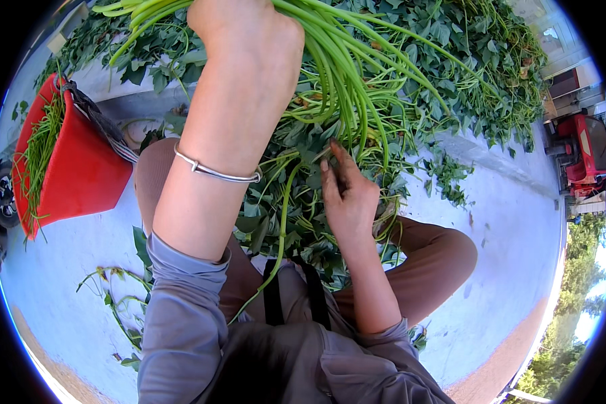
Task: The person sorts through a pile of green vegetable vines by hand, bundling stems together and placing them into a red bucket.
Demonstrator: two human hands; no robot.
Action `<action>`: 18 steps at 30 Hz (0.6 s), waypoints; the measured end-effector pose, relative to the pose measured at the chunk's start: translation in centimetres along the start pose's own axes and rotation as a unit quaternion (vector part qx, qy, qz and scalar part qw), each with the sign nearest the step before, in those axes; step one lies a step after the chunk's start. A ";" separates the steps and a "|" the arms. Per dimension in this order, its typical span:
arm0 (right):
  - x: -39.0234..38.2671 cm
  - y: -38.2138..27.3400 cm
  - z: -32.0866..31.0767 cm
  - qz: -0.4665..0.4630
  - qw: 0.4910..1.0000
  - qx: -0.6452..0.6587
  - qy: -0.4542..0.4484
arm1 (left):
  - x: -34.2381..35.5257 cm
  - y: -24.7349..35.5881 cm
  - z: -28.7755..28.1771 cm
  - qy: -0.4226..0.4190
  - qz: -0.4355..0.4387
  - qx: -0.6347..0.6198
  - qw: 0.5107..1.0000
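Apparently sorting stems from leaves: left hand [242, 19] grips green stem bundle [331, 50] above leafy vine pile [481, 44], right hand [351, 202] pinches probable leaf stalk [322, 155]; next calls for a clean snap.

Heap [478, 74] ahead, running back between the knees [448, 252]. Stem bunch [347, 64] over it, in left hand [242, 15]; right hand [350, 195] nearer, at heap. Bucket [91, 175] left, stems [44, 145] inside; probably a wheel [5, 195] behind. Vine [118, 316] on floor [67, 269], near left. Vehicle [586, 148] far right.
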State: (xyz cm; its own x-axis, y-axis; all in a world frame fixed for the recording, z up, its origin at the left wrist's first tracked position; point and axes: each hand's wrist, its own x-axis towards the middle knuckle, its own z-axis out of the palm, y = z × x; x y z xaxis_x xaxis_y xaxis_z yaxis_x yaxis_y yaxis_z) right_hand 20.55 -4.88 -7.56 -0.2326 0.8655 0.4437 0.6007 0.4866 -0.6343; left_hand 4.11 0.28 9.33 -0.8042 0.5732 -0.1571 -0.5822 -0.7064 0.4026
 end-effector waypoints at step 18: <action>1.2 1.4 3.1 0.111 0.981 0.140 0.078 | 0.4 -0.7 -0.2 0.014 -0.014 0.003 1.000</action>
State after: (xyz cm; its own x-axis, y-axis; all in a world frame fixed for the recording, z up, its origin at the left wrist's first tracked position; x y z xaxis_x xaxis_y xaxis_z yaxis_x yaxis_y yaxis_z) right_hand 18.74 -2.81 -9.83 0.0124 0.9359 0.3520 0.3852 0.3204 -0.8654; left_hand 4.15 0.89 8.79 -0.7907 0.5811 -0.1925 -0.6036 -0.6879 0.4030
